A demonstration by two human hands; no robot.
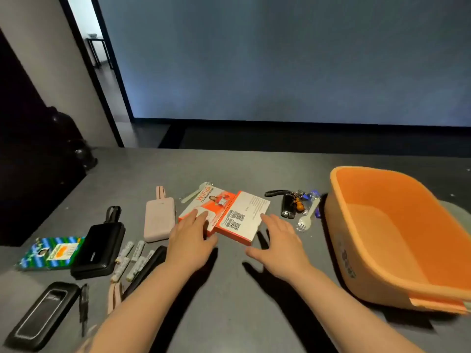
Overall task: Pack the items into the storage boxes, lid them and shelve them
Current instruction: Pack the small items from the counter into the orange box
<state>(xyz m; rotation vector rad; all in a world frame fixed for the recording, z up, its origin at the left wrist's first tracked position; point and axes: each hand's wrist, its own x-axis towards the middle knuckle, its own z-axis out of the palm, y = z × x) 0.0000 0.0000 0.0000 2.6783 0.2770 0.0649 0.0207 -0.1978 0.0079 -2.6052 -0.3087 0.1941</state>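
Observation:
Two orange-and-white cartons lie side by side mid-table: a WiFi box point(212, 203) and a QR-code box point(244, 216). My left hand point(190, 236) rests with straight fingers on the near corner of the WiFi box. My right hand point(279, 242) hovers open just right of the QR-code box, its fingertips at the box's right edge. An empty orange storage box point(339, 220) stands on the right with no lid on it. A pink power bank point(159, 220), a black case point(100, 250) and several batteries point(132, 258) lie to the left.
A green-and-blue card pack point(52, 253) and a black device point(43, 314) lie near the table's left edge. Car keys point(290, 203) and a plastic fork point(307, 217) sit between the cartons and the orange box. A black pen point(84, 307) lies front left. A wall rises beyond the table.

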